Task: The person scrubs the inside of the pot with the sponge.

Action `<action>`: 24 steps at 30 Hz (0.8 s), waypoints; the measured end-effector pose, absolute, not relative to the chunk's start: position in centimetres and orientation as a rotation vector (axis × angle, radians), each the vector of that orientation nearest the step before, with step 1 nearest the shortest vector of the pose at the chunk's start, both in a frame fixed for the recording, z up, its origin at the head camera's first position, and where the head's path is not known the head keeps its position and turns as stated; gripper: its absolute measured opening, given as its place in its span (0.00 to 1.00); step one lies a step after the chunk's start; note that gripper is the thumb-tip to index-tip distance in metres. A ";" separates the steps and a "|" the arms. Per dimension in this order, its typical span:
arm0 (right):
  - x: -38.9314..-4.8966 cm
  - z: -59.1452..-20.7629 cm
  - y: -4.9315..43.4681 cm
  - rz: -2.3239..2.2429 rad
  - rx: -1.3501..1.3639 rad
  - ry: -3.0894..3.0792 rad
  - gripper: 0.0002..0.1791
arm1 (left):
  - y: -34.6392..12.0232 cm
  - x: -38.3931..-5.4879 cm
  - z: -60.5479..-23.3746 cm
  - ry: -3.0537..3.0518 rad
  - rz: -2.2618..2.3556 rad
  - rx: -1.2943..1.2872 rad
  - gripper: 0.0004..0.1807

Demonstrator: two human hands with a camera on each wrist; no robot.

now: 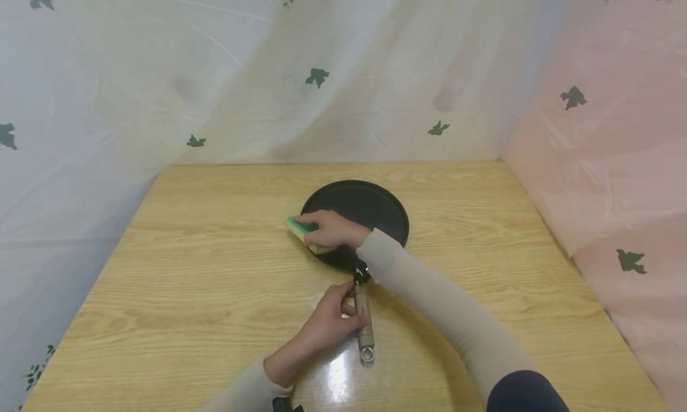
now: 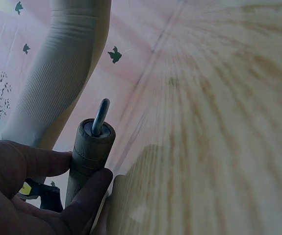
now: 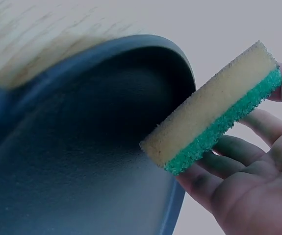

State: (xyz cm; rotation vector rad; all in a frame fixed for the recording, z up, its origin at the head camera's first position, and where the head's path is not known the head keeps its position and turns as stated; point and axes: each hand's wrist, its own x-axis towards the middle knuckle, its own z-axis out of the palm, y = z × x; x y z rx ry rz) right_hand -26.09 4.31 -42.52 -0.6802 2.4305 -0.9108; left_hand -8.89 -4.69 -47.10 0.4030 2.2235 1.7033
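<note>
A round black flat pan (image 1: pixel 370 206) lies on the wooden table, its handle (image 1: pixel 363 304) pointing toward me. My left hand (image 1: pixel 328 321) grips that wooden handle from the left; in the left wrist view, thumb and fingers are around the handle (image 2: pixel 90 152) near its metal hanging ring (image 2: pixel 100 117). A yellow sponge with a green scouring side (image 1: pixel 296 226) is in my right hand (image 1: pixel 338 228), at the pan's left rim. Seen from the right wrist, the fingers hold the sponge (image 3: pixel 214 107) by its green side, yellow side toward the pan (image 3: pixel 82 147). Contact with the rim is unclear.
The light wooden table (image 1: pixel 204 269) extends around the pan on all sides. Behind it hangs a pale curtain (image 1: pixel 241 72) with green leaf and bird shapes, and a pinkish one (image 1: pixel 606 161) runs along the right edge. My right forearm crosses above the pan's near right side.
</note>
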 end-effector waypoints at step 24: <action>-27.6 -42.7 3.3 -0.897 -0.662 2.543 0.36 | -4.7 -8.7 -47.0 2.151 1.797 0.384 0.42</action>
